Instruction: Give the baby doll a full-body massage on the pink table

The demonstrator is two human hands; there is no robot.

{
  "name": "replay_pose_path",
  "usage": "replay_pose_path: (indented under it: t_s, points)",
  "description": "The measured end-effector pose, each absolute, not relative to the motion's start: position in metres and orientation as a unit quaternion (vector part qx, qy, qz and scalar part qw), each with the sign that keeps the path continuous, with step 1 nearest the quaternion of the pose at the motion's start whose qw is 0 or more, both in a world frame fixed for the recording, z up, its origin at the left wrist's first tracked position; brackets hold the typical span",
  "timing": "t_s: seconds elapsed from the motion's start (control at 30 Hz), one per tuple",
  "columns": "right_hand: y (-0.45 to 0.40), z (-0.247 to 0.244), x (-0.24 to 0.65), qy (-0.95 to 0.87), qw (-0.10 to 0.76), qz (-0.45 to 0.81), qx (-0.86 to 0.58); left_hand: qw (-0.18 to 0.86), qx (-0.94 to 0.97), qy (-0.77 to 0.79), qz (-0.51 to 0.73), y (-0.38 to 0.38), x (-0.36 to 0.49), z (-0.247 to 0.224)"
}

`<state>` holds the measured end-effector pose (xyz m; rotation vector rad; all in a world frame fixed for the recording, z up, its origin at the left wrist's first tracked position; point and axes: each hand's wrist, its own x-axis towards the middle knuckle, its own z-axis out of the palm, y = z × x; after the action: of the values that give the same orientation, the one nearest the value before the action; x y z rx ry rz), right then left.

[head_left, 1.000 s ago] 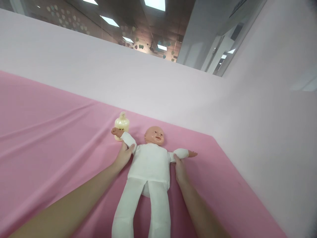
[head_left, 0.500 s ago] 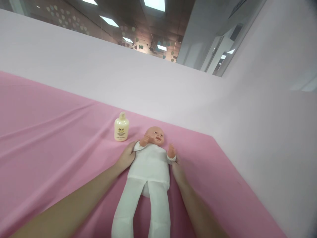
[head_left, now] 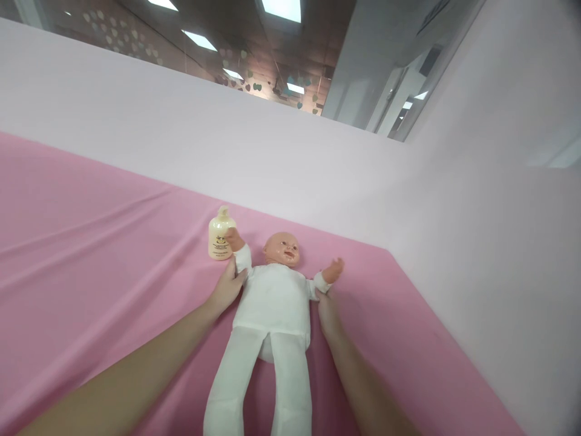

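A baby doll [head_left: 275,303] with a white cloth body lies on its back on the pink sheet [head_left: 113,254], head toward the wall. Its bare head and hands are of shiny, skin-toned plastic. My left hand [head_left: 228,283] is closed around the doll's arm on the left, thumb on the white sleeve. On the other side, my right hand [head_left: 325,306] grips the other sleeve, its fingers mostly hidden behind the arm. Both doll arms are spread outward. The doll's hand on the left partly covers a pale yellow pump bottle [head_left: 219,242] standing behind it.
Behind the sheet rises a white wall [head_left: 272,175], which continues down the right side. Above it a window [head_left: 218,54] shows ceiling lights and heart-shaped decorations. Several folds run across the sheet on the left.
Both doll arms have swung outward, away from its chest, with my hands holding them. The doll's hand on the left now overlaps the bottle. The doll's body and the bottle stay in place.
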<state>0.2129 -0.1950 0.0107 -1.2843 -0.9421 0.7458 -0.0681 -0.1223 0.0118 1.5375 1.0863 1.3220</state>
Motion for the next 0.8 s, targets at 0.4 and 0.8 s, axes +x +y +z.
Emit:
replay_pose_path:
  t_s: [0.4, 0.8]
  points:
    - [-0.198, 0.021, 0.204, -0.506, 0.591, 0.334, -0.533, 0.360, 0.704, 0.394, 0.469, -0.132, -0.068, 0.025]
    - [-0.195, 0.006, 0.219, -0.359, 0.611, 0.354, -0.611, 0.422, 0.606, 0.439, 0.512, -0.124, -0.068, 0.012]
